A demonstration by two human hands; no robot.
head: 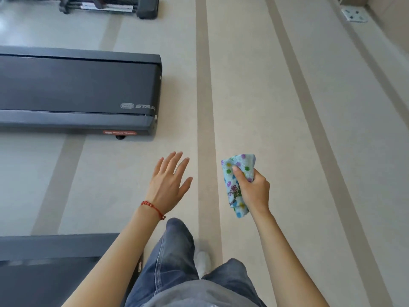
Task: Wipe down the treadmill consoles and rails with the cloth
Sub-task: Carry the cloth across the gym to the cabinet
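Note:
My right hand [254, 191] grips a folded light-blue cloth with coloured dots [235, 185], held upright over the floor. My left hand [170, 183] hangs open beside it, fingers spread, a red bead bracelet on the wrist. The rear end of a dark treadmill deck [77, 89] lies at the left, well ahead of both hands. The edge of a second treadmill deck [55, 247] shows at the bottom left, under my left forearm. No console or rail is in view.
Beige floor with darker stripes [204, 85] runs ahead. A dark machine base [141, 7] stands at the top left. A white floor socket plate [354, 15] sits at the top right by a wall. My legs in jeans and a white shoe [202, 262] are below.

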